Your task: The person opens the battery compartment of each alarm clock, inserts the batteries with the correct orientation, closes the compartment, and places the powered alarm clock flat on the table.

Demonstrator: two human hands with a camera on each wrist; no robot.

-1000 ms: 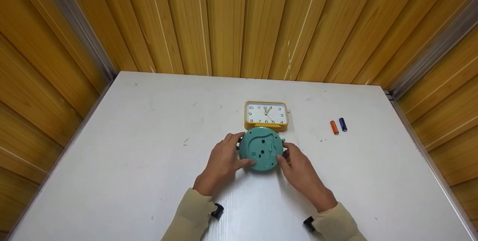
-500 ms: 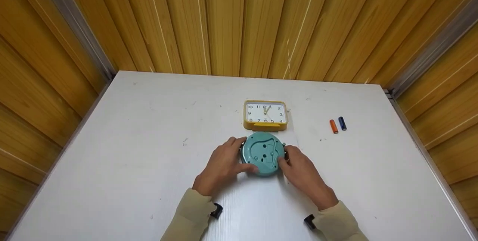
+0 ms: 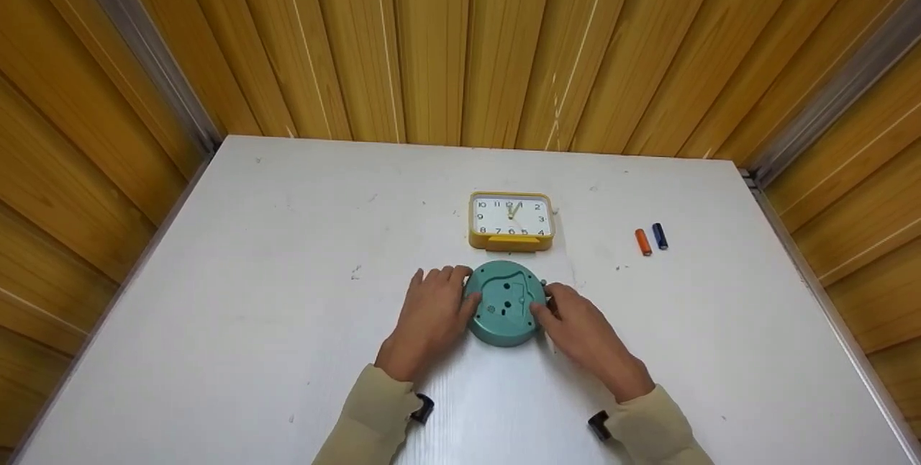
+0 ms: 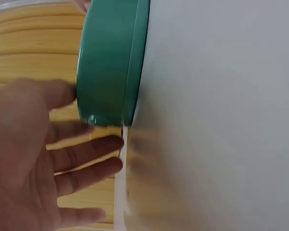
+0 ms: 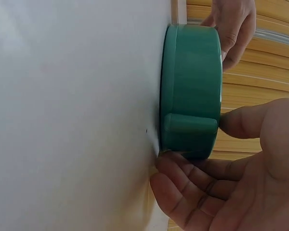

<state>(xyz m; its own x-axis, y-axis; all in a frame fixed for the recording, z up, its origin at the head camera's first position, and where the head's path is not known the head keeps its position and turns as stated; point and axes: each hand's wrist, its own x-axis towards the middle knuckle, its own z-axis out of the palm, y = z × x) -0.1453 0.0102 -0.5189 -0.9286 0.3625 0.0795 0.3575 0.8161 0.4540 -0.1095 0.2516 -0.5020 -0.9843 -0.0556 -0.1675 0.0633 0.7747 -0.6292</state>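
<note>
A round green alarm clock (image 3: 508,321) lies face down on the white table, its back with small holes and a curved recess turned up. My right hand (image 3: 586,332) grips its right edge, thumb on the back and fingers bent against the side; the right wrist view shows this hand (image 5: 231,178) close up. At the left edge, my left hand (image 3: 432,314) rests its thumb on the rim. In the left wrist view this hand (image 4: 33,154) has its fingers spread, the index fingertip at the clock's side (image 4: 106,62). The clock's face is hidden.
Just beyond the green clock stands a yellow rectangular alarm clock (image 3: 511,220) with its dial showing. An orange battery (image 3: 642,242) and a dark blue battery (image 3: 660,236) lie to the right on the white table (image 3: 237,292). Wood-patterned walls (image 3: 432,40) enclose the table.
The green clock has come toward me, away from the yellow clock, and now lies flatter. My left thumb has slid from the clock's lower back to its left rim.
</note>
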